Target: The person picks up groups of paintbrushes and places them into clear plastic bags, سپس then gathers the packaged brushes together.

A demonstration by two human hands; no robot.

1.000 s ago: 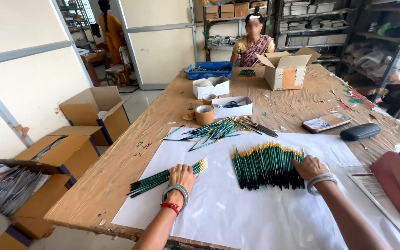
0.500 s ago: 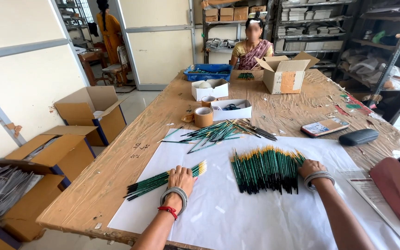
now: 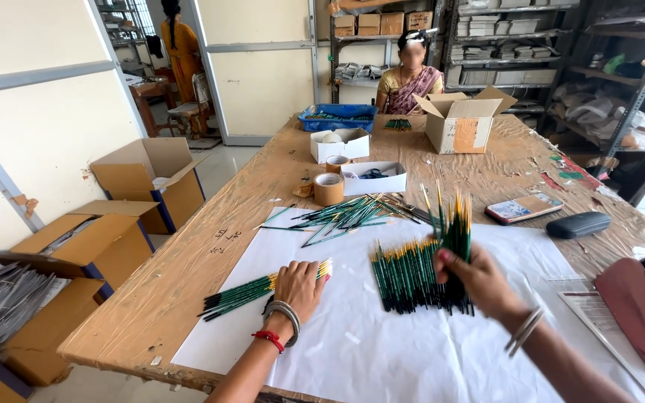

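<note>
Since the earlier pictures, the right hand (image 3: 479,280) has come up off the sheet and is now lifting a fistful of green-handled brushes (image 3: 453,239) upright, where before it was resting flat at the edge of the row.

From the head view, I am seeing the fingers of that right hand closing around the lifted bunch, bristle tips pointing up. The left hand (image 3: 300,287) is pressing palm-down on a smaller bundle of brushes (image 3: 263,287) lying on the white paper sheet (image 3: 382,351), fingers curling loosely over it rather than gripping. Between the hands the aligned row of brushes (image 3: 404,276) is lying side by side on the sheet.

As I am judging it, the sorting looks partway along: one row is lined up and one bundle is gathered, while a loose pile of brushes (image 3: 345,216) farther up the bench (image 3: 188,276) is waiting untidied.

Around the work, a tape roll (image 3: 328,189), a small white box (image 3: 373,177), a phone (image 3: 524,208) and a dark case (image 3: 578,224) are sitting beyond the sheet. A pink tape dispenser (image 3: 640,310) is crowding the right edge, near the right forearm. Another person (image 3: 410,75) is sitting at the far end beside an open carton (image 3: 460,123).
</note>
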